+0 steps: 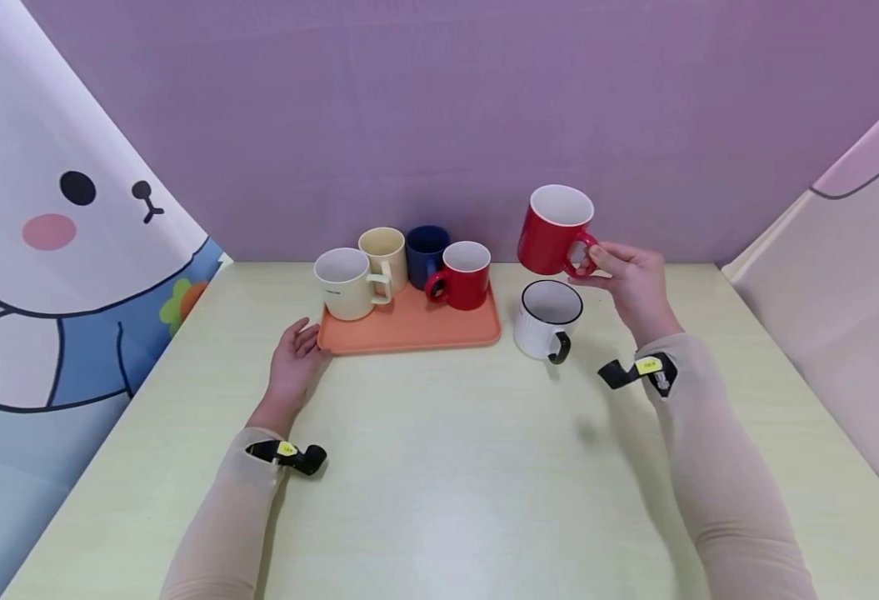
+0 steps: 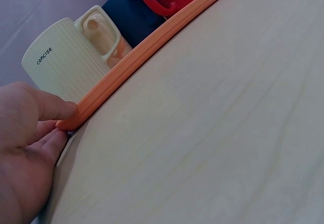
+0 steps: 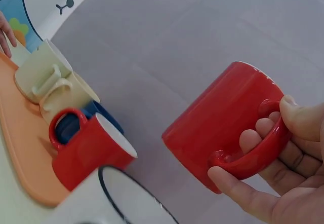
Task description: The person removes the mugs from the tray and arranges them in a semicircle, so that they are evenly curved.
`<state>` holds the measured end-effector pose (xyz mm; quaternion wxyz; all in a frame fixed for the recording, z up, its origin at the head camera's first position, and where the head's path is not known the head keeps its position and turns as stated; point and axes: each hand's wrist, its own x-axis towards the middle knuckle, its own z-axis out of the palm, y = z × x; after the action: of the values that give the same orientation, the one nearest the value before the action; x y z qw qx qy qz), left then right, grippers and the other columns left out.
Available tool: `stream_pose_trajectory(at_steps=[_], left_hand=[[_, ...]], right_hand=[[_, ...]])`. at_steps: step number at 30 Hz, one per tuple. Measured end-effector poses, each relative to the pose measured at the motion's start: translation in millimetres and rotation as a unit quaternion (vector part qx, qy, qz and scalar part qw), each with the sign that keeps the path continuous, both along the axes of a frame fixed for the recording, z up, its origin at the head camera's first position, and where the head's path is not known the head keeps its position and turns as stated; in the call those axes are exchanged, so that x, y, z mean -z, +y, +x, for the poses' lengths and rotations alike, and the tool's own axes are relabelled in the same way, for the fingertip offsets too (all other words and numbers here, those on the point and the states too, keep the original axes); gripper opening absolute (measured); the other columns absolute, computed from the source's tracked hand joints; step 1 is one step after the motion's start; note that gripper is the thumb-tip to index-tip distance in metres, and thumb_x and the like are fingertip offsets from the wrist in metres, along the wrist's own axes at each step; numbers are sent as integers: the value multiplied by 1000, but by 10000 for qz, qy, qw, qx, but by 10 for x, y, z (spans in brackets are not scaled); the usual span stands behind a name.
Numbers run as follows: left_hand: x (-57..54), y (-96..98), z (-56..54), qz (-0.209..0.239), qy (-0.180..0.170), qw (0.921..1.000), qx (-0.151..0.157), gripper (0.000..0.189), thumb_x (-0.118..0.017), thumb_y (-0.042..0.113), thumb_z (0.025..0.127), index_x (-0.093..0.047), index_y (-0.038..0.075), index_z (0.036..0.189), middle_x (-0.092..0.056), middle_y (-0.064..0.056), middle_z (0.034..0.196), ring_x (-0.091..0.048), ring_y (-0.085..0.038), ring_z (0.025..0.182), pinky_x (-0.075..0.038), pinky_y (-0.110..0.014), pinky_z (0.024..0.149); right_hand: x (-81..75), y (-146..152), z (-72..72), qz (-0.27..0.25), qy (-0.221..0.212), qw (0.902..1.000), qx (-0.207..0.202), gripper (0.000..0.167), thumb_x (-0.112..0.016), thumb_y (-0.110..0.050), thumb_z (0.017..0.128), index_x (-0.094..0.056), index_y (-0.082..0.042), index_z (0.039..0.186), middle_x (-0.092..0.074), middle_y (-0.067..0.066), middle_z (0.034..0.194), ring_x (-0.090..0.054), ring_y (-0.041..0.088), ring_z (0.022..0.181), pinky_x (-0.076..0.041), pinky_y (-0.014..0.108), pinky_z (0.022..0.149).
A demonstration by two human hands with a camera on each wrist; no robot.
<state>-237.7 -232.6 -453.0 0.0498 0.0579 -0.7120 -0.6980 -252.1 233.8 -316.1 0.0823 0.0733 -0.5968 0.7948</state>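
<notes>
My right hand (image 1: 636, 279) holds a red mug (image 1: 551, 237) by its handle, raised above the table behind a white mug with a black rim and black handle (image 1: 538, 333). Fingers pass through the handle loop in the right wrist view. At the front left corner of an orange tray (image 1: 417, 335), my left hand (image 1: 297, 358) pinches the edge, thumb on the rim (image 2: 83, 113) and fingers lower down. On the tray stand a ribbed cream mug marked "concise" (image 2: 61, 62), a pale yellow mug (image 1: 383, 243), a dark blue mug (image 1: 418, 254) and a second red mug (image 1: 469, 287).
The pale wooden table (image 1: 439, 467) extends in front of the tray. Behind it rises a purple backdrop (image 1: 439, 125). A cartoon-printed cloth (image 1: 49, 275) hangs at the left, and a light cloth (image 1: 844, 292) at the right.
</notes>
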Motion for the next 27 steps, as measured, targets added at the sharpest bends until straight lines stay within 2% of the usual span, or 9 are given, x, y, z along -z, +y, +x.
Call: stream_pose_trajectory(at_steps=[6,11,16,19,27], left_hand=[[-18,-4,0,-50,-5,10000,-20,72,-53,-16,93,-18,-3,155,-33,-28,153,-35,-35,142,-34,-39,117],[5,-24,-10,-143,-95,9999,-20,71,-53,-14,94,-18,-3,155,-34,-26,153,-36,-33,141,-35,-38,116],[35,-19,-29,-144,-33,9999,-14,71,-54,-15,93,-19,-4,154,-35,-27,153,-37,-34,141,-36,-38,115],[43,-18,-39,-139,-2,9999,-15,71,-54,-15,93,-20,-3,154,-35,-27,152,-37,-34,141,-37,-37,115],[36,-28,-48,-165,-56,9998,-2,71,-54,-14,94,-20,-3,154,-36,-25,152,-38,-32,141,-36,-37,116]], right_hand=[[73,120,9,15,-119,9993,343,20,-74,-12,89,-76,2,103,-69,9,82,-67,20,78,-63,36,71],[141,191,18,-222,-200,9984,474,20,-74,-9,89,-76,3,105,-70,10,87,-68,21,83,-63,36,70],[247,266,22,-469,-202,9974,517,18,-73,-3,89,-75,6,104,-71,11,85,-68,21,79,-63,37,69],[325,312,16,-357,-269,9969,649,18,-71,-4,91,-75,7,105,-70,10,80,-67,19,76,-63,36,69],[543,396,27,-245,-615,9938,894,21,-71,-4,91,-74,4,110,-72,9,84,-68,18,78,-62,36,73]])
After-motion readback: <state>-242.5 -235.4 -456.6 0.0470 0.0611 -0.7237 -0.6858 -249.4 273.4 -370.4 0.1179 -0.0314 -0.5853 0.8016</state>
